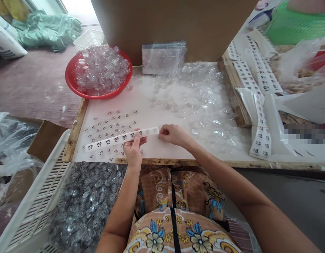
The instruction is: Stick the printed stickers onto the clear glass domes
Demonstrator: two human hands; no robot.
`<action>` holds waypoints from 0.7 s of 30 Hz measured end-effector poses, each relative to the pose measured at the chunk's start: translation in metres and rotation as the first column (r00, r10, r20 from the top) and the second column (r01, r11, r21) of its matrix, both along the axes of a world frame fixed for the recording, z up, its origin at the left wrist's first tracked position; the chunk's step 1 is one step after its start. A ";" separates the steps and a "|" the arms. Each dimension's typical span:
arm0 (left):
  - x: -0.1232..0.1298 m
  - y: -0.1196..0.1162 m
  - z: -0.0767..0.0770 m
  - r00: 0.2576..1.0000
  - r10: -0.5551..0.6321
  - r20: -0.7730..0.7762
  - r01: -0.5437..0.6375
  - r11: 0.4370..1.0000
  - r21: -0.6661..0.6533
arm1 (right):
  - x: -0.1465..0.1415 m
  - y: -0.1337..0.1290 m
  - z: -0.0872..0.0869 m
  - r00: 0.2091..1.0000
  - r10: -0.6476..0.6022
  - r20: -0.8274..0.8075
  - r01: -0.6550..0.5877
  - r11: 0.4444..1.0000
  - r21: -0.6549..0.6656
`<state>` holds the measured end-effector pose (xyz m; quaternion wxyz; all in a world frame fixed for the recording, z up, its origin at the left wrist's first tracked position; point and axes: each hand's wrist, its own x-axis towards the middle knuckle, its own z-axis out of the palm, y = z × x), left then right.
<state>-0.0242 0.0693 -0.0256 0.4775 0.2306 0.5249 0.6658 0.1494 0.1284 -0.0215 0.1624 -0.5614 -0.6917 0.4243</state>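
A white strip (116,139) printed with small black-and-white panda figures lies slanted above the white tabletop. My left hand (134,148) pinches it near its right part, thumb on top. Just past the strip's right end, my right hand (172,135) has its fingers pressed together; anything between the fingertips is too small to make out. To the left, rows of clear discs with panda stickers (106,128) lie flat on the table (144,105). Many plain clear discs (210,102) are spread over the right half.
A red basin (99,96) heaped with clear discs stands at the table's back left corner. Behind the table rises a cardboard box (165,28) with a clear plastic bag before it. More sticker strips (260,140) lie right. A white crate (44,196) with finished-looking discs sits below left.
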 end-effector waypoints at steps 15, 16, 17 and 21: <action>0.000 0.000 0.002 1.000 -0.026 0.006 0.026 1.000 0.002 | -0.012 -0.012 -0.003 0.956 -0.074 0.283 -0.002 0.966 0.260; 0.000 0.000 0.002 1.000 -0.027 0.005 0.027 1.000 -0.001 | -0.011 -0.011 -0.004 0.960 -0.084 0.266 0.016 0.968 0.249; 0.001 0.000 0.003 1.000 -0.028 0.003 0.028 1.000 -0.006 | -0.009 -0.011 -0.004 0.967 -0.086 0.242 0.027 0.971 0.236; 0.000 -0.001 0.003 0.999 -0.044 -0.020 0.044 0.998 -0.038 | 0.000 -0.009 0.000 0.987 -0.129 0.095 0.094 0.946 0.310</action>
